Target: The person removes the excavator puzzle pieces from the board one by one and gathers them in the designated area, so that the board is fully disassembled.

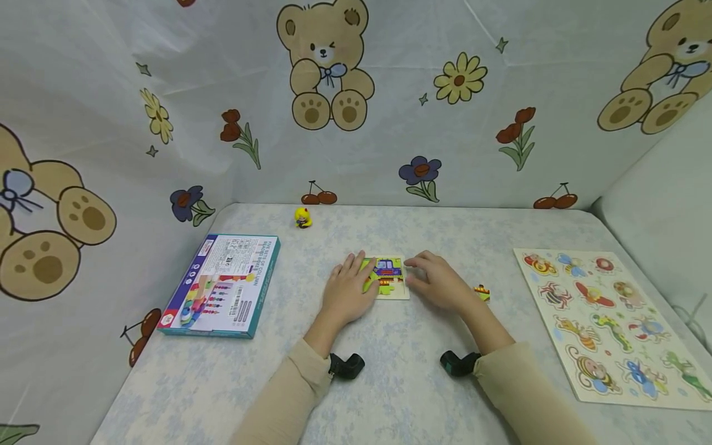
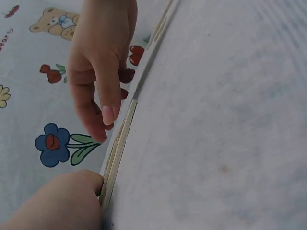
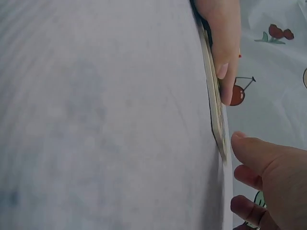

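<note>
A small jigsaw puzzle board (image 1: 397, 295) lies flat on the table, with a colourful vehicle picture on a green and yellow ground. My left hand (image 1: 349, 290) rests on its left side, fingers spread and fairly straight, covering part of the picture. Just off the board's right edge is my right hand (image 1: 439, 281), fingers loosely bent; the right wrist view shows that hand (image 3: 273, 179) with thumb and fingers apart and nothing between them. A loose puzzle piece (image 1: 483, 293) lies beside the right wrist, partly hidden by it. Seen edge-on in the left wrist view, the board (image 2: 120, 143) looks thin and wooden.
On the left lies a flat boxed toy set (image 1: 222, 287). A small yellow figurine (image 1: 303, 217) stands near the back edge. To the right is a large board with insect pictures (image 1: 612, 321). Printed cloth (image 1: 384, 142) hangs behind the table (image 1: 400, 383).
</note>
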The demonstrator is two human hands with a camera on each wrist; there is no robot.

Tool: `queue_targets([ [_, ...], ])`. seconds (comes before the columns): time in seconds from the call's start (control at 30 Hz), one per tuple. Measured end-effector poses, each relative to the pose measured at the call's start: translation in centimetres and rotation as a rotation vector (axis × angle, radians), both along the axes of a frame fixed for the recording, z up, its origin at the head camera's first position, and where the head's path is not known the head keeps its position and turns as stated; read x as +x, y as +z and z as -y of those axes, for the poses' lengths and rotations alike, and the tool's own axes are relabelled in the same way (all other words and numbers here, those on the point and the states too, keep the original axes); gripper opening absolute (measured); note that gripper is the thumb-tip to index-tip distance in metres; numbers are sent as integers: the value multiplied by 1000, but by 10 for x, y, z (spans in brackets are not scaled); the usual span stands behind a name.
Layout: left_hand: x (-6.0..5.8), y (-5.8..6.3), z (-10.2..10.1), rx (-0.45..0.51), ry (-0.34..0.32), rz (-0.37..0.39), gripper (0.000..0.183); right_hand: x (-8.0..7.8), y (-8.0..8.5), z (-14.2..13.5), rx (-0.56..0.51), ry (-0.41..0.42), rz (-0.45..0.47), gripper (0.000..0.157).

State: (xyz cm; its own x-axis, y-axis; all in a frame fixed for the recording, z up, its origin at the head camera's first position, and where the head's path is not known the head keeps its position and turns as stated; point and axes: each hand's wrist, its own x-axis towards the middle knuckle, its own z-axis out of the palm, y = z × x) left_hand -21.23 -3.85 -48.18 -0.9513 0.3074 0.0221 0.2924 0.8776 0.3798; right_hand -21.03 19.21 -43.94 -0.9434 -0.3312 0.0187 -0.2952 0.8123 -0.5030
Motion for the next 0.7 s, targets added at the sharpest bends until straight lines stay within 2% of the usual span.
queue_targets([
  [0.3, 0, 0, 0, -27, -1, -12, 59, -6, 2, 17, 107, 34, 0, 49],
  [0.5, 0, 0, 0, -21, -2, -17, 59, -9, 2, 18, 185, 58, -53, 46],
  [0.7, 0, 0, 0, -27, -5, -18, 59, -10, 0, 21, 306, 97, -148, 42],
])
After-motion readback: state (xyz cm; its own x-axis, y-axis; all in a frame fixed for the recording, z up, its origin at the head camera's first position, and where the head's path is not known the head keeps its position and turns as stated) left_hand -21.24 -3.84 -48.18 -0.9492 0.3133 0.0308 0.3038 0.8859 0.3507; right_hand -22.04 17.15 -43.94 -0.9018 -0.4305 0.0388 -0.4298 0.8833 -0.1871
